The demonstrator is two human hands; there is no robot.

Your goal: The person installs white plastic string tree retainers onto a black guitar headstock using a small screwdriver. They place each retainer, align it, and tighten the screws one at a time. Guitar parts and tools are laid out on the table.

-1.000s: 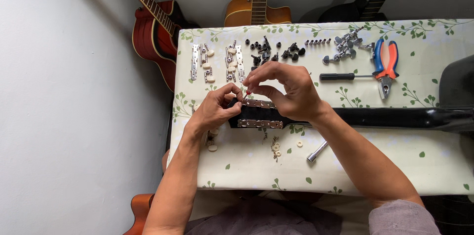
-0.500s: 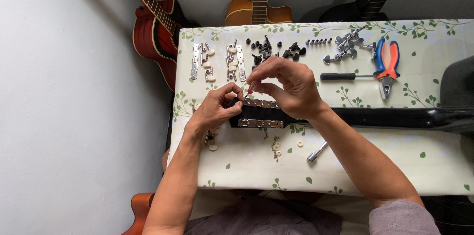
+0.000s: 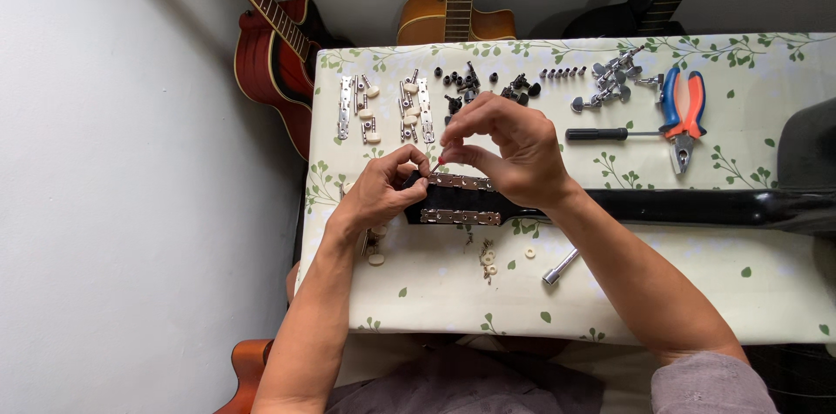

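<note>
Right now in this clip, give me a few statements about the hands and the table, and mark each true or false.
1. Both hands, left hand and right hand, are at the black guitar headstock. True.
2. The pliers lie beside the left hand. False: they lie far right, by the screwdriver.
3. The table has a leaf-print cover. True.
4. The headstock carries no metal plates. False: two tuner strips are on it.

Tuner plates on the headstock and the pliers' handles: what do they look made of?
Tuner plates: apparently bright plated metal, silvery with a sheen. Headstock: glossy black, likely lacquered wood. Pliers: orange and blue grips, probably matte rubber or plastic, over grey metal.
</note>
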